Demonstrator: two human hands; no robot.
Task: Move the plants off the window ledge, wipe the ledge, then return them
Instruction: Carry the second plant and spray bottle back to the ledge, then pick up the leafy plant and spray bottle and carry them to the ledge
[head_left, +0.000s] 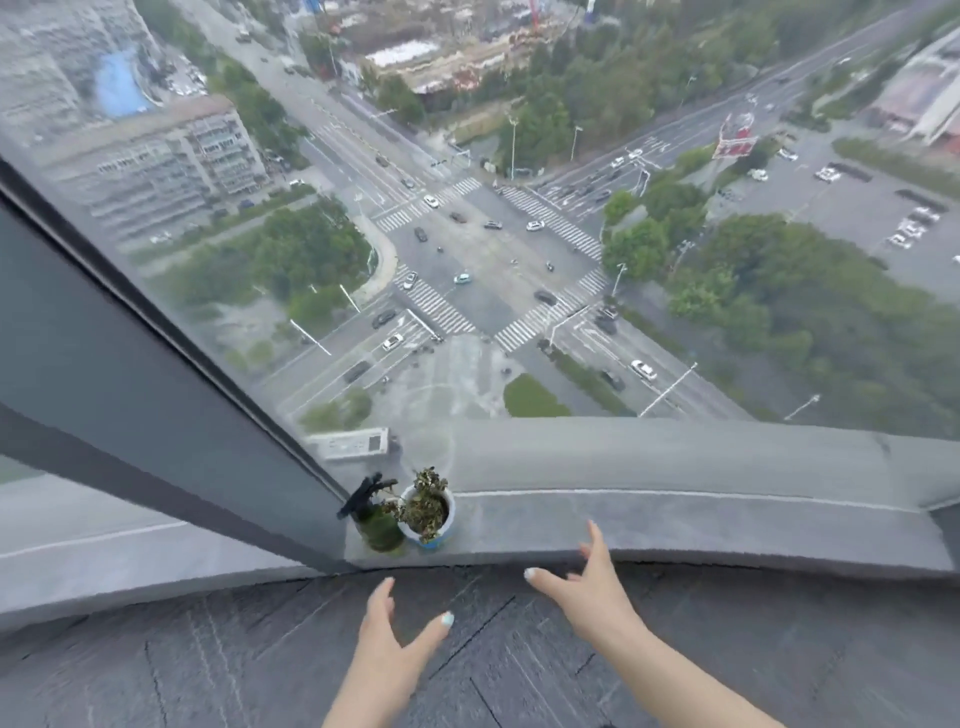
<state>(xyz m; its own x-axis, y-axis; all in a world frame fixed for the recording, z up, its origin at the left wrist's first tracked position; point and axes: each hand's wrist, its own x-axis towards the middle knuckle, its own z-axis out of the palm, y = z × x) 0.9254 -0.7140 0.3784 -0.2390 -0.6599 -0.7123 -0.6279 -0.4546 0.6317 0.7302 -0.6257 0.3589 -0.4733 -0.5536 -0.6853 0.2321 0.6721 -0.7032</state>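
Observation:
A small plant in a white and blue pot (429, 514) stands on the grey window ledge (649, 525), close to the dark window post. Touching its left side is a green spray bottle (378, 525) with a black trigger head. My left hand (389, 642) is held out open below the pot, fingers straight, thumb spread, holding nothing. My right hand (587, 584) is also open, fingers spread, its fingertips over the ledge's front edge to the right of the pot. Neither hand touches the pot.
A thick grey window post (156, 395) slants down to the ledge just left of the bottle. Tall glass rises directly behind the ledge, with a street crossing far below. Dark carpet (234, 665) covers the floor in front of the ledge.

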